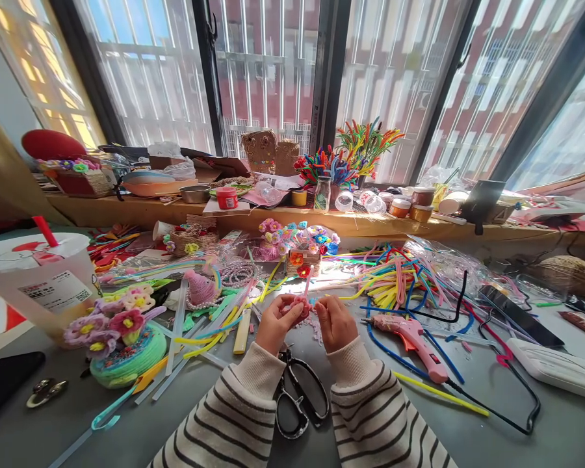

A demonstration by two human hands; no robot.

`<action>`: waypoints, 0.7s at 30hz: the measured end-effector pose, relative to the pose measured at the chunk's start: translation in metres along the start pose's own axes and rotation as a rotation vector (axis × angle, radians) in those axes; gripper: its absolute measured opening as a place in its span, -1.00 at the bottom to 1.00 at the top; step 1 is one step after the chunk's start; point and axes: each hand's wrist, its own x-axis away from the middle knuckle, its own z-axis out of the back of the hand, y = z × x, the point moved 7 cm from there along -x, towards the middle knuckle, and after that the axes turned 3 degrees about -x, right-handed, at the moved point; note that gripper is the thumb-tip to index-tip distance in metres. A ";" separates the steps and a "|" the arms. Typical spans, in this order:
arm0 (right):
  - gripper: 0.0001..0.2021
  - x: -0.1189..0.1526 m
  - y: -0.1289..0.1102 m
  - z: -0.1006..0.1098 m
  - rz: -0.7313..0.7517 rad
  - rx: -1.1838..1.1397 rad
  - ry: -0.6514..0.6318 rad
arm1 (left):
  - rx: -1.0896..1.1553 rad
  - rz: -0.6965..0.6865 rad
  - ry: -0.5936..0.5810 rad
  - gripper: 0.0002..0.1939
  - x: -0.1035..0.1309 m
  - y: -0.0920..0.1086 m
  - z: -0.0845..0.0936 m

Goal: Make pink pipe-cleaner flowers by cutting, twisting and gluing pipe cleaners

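Note:
My left hand (pixel 279 322) is closed around a small pink fuzzy piece (pixel 299 309), which looks like a coiled pipe cleaner. A pale pink stem (pixel 309 279) sticks up beside it. My right hand (pixel 338 323) is close by on the right, fingers pinched together. A bit of light blue shows at its fingertips, too small to name. Between my wrists lie black-handled scissors (pixel 302 396), their blades partly hidden. A pink glue gun (pixel 414 341) rests to the right of my right hand. Left of my left hand is a yellowish stick (pixel 242 331).
A drink cup (pixel 53 286) with a red straw stands at the left, near a green pot of fuzzy flowers (pixel 127 354). Pipe cleaners (pixel 394 279) lie heaped behind the glue gun. A phone (pixel 521 315) and a black cord (pixel 497 416) are at the right.

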 end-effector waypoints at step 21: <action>-0.74 0.001 0.000 -0.008 -0.025 0.010 -0.124 | -0.267 -0.151 0.041 -0.84 0.004 0.008 0.002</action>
